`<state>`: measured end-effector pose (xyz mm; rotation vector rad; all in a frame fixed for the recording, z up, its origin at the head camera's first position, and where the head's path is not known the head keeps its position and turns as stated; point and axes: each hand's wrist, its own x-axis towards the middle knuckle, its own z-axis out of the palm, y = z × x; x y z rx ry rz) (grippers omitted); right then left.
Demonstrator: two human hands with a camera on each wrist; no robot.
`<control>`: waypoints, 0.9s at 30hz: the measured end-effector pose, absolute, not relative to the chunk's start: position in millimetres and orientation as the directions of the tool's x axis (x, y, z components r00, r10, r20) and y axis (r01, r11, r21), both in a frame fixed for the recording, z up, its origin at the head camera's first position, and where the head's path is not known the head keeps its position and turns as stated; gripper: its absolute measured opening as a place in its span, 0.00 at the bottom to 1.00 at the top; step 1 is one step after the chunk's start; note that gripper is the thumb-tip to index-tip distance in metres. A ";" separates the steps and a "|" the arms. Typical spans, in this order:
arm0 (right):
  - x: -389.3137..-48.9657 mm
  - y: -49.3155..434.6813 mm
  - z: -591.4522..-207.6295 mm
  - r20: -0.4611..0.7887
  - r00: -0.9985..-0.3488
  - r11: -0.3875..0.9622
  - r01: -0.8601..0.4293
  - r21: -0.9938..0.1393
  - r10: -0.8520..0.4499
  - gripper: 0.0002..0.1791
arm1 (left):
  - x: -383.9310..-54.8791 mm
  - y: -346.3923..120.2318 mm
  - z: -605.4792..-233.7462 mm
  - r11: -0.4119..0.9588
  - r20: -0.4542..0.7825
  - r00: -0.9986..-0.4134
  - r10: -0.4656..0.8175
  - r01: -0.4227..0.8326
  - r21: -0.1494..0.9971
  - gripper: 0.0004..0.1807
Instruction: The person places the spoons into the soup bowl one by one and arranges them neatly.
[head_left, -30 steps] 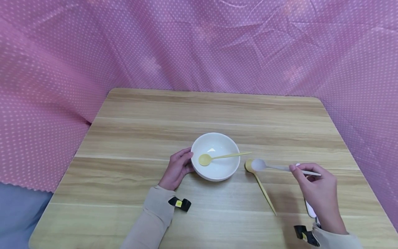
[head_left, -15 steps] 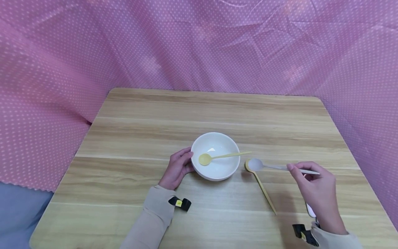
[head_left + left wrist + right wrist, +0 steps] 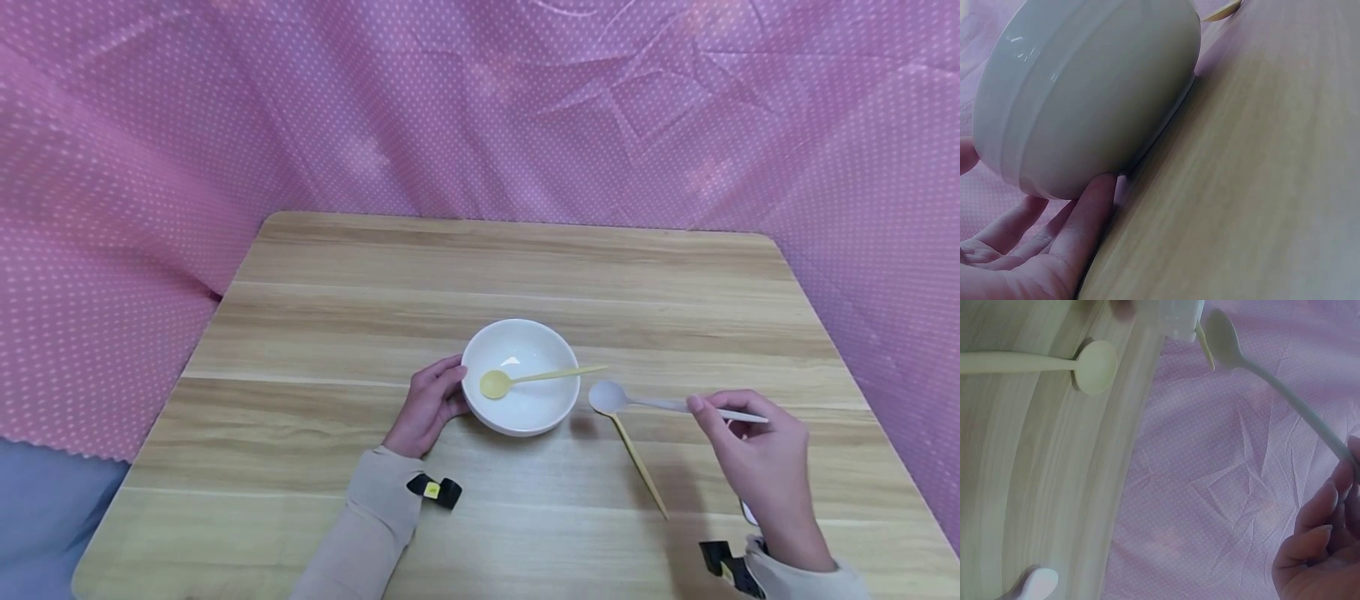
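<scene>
A white bowl stands on the wooden table, and a yellow spoon rests in it with its handle out over the right rim. At the bowl's left side my left hand holds it, thumb on the rim and fingertips low on the outer wall in the left wrist view. Between thumb and fingers my right hand pinches the handle of a pale lavender spoon. That spoon's bowl hangs just right of the white bowl, above the table. Beneath it lies a second yellow spoon, its round end mostly covered in the head view.
Part of a white object shows beside my right wrist; its rounded end appears low in the right wrist view. Pink dotted cloth hangs behind and around the wooden table. Black straps circle both wrists.
My right hand has shifted slightly left with the lavender spoon, whose round end now covers that of the yellow spoon on the table. The left hand and bowl stay put.
</scene>
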<state>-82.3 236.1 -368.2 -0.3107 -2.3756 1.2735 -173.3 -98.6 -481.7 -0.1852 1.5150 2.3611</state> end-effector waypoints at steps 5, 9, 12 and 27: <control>-84.4 233.1 -368.9 0.272 -0.884 0.562 -0.014 -0.827 0.379 0.05 | -173.2 -98.3 -481.7 -0.384 -0.282 -0.939 0.198 -0.339 0.859 0.28; -85.7 229.7 -370.3 0.277 -0.886 0.559 -0.023 -0.829 0.373 0.04 | -173.2 -98.0 -481.2 -0.382 -0.286 -0.938 0.198 -0.342 0.858 0.27; -86.4 226.7 -371.7 0.268 -0.889 0.548 -0.023 -0.836 0.371 0.04 | -173.2 -97.9 -480.9 -0.381 -0.286 -0.937 0.201 -0.344 0.858 0.27; -95.6 214.8 -384.3 0.133 -0.910 0.513 0.097 -0.853 0.392 0.08 | -172.6 -97.4 -480.7 -0.381 -0.289 -0.937 0.195 -0.344 0.858 0.26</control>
